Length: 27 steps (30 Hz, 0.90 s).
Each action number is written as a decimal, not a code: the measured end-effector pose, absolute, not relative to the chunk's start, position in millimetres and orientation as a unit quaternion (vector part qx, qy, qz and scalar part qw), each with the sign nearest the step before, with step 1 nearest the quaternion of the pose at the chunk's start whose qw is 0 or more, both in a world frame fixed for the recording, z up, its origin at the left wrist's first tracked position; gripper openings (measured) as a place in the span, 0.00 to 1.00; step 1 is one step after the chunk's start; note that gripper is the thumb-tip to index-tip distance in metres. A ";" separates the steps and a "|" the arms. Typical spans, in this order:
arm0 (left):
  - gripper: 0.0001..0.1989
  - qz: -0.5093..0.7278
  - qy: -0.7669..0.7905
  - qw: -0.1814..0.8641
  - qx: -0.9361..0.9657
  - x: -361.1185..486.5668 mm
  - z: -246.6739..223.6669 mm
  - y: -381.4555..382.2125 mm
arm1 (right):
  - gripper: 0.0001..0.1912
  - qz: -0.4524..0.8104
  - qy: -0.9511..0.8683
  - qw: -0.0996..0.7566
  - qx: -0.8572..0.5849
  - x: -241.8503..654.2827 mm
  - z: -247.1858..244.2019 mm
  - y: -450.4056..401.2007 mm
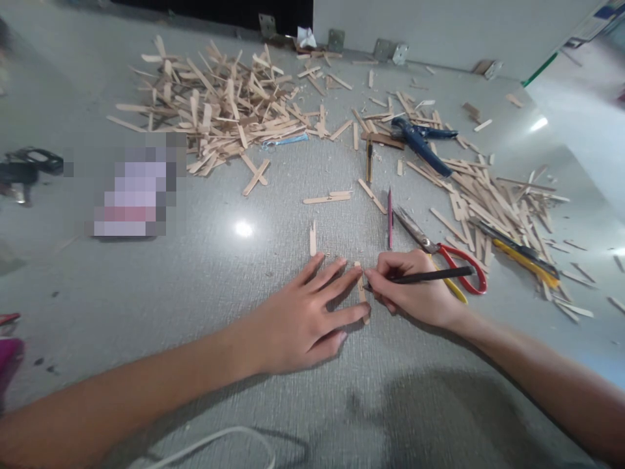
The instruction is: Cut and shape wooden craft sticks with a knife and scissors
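Note:
A single popsicle stick (362,294) lies on the grey table, with marks on its face. My left hand (312,319) rests flat with spread fingers, two fingertips pressing on that stick. In my right hand (415,286) is a black pen (434,275), pinched with its tip down at the stick's right edge. A stick with a notched, split end (313,240) stands just beyond my left fingertips. Close past my right hand lie scissors (456,264) with red and yellow handles and a thin pink pencil-like rod (390,218).
A large heap of popsicle sticks (229,98) covers the back left; more sticks (488,195) spread at right. Among them are blue-handled pliers (424,140) and a yellow-black utility knife (517,251). A blurred-out object (131,189) lies left, and a white cable (219,433) in front.

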<state>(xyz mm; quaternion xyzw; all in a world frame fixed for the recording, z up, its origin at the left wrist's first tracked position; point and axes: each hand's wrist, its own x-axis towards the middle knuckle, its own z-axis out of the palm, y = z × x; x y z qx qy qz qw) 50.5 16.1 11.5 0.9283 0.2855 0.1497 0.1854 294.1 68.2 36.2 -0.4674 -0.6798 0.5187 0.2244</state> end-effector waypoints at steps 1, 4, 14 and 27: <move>0.21 0.147 0.286 0.185 0.928 50.5 11.8 15.9 | 0.27 0.520 -0.674 0.228 -0.473 293.6 36.0 67.9; 0.21 0.148 0.288 0.185 0.928 50.4 12.0 15.4 | 0.27 0.520 -0.666 0.232 -0.481 292.3 35.7 67.0; 0.19 0.154 0.287 0.181 0.928 50.1 11.7 15.9 | 0.28 0.519 -0.667 0.223 -0.486 291.1 39.3 66.4; 0.20 0.151 0.286 0.179 0.929 50.5 10.8 15.6 | 0.28 0.510 -0.677 0.218 -0.483 291.5 38.4 67.3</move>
